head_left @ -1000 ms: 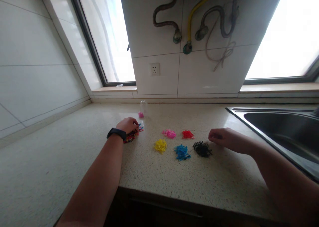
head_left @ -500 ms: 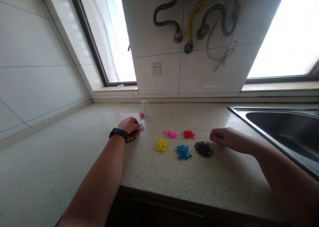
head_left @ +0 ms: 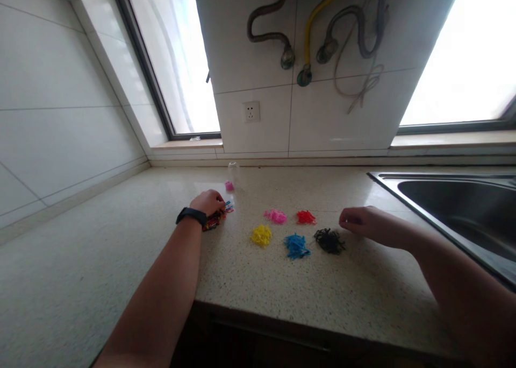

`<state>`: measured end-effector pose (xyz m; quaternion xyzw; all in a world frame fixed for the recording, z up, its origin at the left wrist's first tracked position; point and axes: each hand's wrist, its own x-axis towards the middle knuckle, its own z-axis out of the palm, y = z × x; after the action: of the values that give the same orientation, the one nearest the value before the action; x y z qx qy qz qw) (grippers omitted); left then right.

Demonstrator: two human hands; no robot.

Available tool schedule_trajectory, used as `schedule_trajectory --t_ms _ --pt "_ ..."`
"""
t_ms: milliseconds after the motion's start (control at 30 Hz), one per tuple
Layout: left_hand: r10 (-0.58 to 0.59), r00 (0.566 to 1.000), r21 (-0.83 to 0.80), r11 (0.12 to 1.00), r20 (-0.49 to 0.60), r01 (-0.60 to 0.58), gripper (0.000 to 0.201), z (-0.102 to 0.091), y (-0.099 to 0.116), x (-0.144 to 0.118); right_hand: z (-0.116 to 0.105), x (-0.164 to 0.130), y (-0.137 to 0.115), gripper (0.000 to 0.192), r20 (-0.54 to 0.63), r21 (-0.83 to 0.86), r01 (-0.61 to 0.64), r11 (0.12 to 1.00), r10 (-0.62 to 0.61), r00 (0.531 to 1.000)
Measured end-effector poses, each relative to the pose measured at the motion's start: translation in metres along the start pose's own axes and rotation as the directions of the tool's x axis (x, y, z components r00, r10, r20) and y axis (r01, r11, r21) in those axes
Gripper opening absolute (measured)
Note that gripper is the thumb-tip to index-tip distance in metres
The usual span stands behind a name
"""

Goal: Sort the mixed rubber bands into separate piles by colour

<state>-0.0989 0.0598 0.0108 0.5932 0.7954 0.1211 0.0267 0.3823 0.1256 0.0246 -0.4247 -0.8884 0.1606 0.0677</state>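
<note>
Take the blue strand pile (head_left: 297,246) on the speckled countertop (head_left: 250,282) as the clock's centre, and here's the layout! At 10 o'clock, the left hand (head_left: 208,202), a black wristband (head_left: 192,216) behind it, is down on a mixed-colour strand pile (head_left: 217,218). Its fingers bend over the far end, though whether they pinch any strands, I can't tell. Over at 2 o'clock, the right hand (head_left: 355,220) is loosely curled just beyond the black strand pile (head_left: 329,241); whether thumb and fingertips meet, I can't tell.

Around the dial we go: black at 3, red strand pile (head_left: 306,217) just past 12, pink strand pile (head_left: 276,216) at 11, yellow strand pile (head_left: 261,236) between 9 and 10. Narrow strips of counter part them, with a wider lane between yellow and the mixed heap.

Toward 11, a clear cup (head_left: 234,172) stands near the back ledge (head_left: 302,162), a small pink object (head_left: 229,186) just before it. The front edge (head_left: 282,319) runs along 6 o'clock, well apart from every pile. Beyond the right forearm, the steel sink (head_left: 451,206) bounds the 2-to-3 o'clock side.
</note>
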Motion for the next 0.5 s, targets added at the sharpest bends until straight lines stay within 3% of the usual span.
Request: schedule_trajectory --t_ms 500 --pt "0.036 0.996 -0.052 0.998 -0.081 -0.041 0.027 -0.0039 0.0051 0.0003 -0.0017 -0.0014 -0.0023 0.033 -0.007 -0.022 0.016 1.0 -0.016 1.0"
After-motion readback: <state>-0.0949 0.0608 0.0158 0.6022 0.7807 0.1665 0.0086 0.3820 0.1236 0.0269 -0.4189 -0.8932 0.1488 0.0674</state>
